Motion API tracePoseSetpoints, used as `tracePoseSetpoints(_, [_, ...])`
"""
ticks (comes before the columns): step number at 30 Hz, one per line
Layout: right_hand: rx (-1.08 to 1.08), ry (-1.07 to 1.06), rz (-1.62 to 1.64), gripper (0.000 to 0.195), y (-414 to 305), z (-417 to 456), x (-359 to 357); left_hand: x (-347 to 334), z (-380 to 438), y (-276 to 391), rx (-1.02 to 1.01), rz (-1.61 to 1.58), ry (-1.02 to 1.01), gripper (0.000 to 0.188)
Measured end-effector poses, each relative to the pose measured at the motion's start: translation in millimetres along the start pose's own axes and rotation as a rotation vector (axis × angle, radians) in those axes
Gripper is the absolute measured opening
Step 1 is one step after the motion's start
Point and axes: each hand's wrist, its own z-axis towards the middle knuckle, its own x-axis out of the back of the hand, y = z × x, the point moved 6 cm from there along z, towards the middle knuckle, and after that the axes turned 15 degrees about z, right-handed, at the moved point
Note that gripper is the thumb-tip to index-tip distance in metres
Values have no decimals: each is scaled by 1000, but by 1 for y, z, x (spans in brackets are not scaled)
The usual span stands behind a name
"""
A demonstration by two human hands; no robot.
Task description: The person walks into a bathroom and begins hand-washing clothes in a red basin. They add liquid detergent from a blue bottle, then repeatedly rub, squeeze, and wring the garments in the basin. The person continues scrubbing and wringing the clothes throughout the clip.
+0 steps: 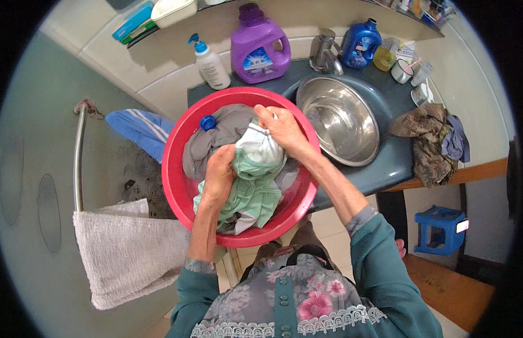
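A red plastic basin (238, 241) holds wet laundry and stands on the left part of the counter. Over it, my right hand (282, 129) grips the white upper end of a light green and white garment (257, 198). My left hand (220, 173) is closed on the same garment's left side, lower down. The garment is bunched between my hands and its lower part drapes into the basin. Beneath and behind it lies a grey garment (221, 122). On that grey cloth rests a blue bottle cap (208, 123).
A steel bowl (350, 122) sits tilted in the washbasin, right of the red basin. Behind stand a purple detergent jug (261, 50), a white pump bottle (212, 67), a faucet (324, 53) and an uncapped blue bottle (361, 44). Camouflage cloth (432, 143) lies right; a towel (130, 257) hangs left.
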Motion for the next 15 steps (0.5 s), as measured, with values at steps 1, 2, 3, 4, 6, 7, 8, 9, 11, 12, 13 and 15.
tracePoseSetpoints(1, [-8,-65,-99,39,0,-2,1,5,4,-2,-39,57,-30,23])
tracePoseSetpoints(2, [-24,-139,-103,37,1,-5,-1,13,4,-4,-59,131,9,19])
tracePoseSetpoints(3, [-38,-214,-109,36,0,-9,-5,18,5,-2,-81,204,48,16])
tracePoseSetpoints(4, [-53,-287,-116,35,-1,-14,-9,21,5,1,-103,277,86,12])
tracePoseSetpoints(6, [-92,-308,-126,28,-3,-19,-9,22,6,8,-238,375,172,7])
tracePoseSetpoints(7, [-83,-305,-131,26,-3,-21,-9,23,6,10,-321,450,218,7])
tracePoseSetpoints(8, [-74,-302,-135,25,-4,-22,-10,25,4,13,-404,525,264,7])
tracePoseSetpoints(9, [-54,-272,-128,24,-6,-23,-8,24,5,13,-352,534,238,8])
tracePoseSetpoints(11, [-13,-213,-112,24,-12,-24,-5,22,4,13,-248,550,187,9])
tracePoseSetpoints(12, [7,-188,-103,23,-14,-24,-6,20,3,14,-239,469,150,9])
tracePoseSetpoints(13, [53,-164,-83,24,-16,-22,-7,15,2,15,-231,389,113,10])
tracePoseSetpoints(15, [137,-123,-90,24,-18,-16,-9,9,2,10,-185,287,88,11])
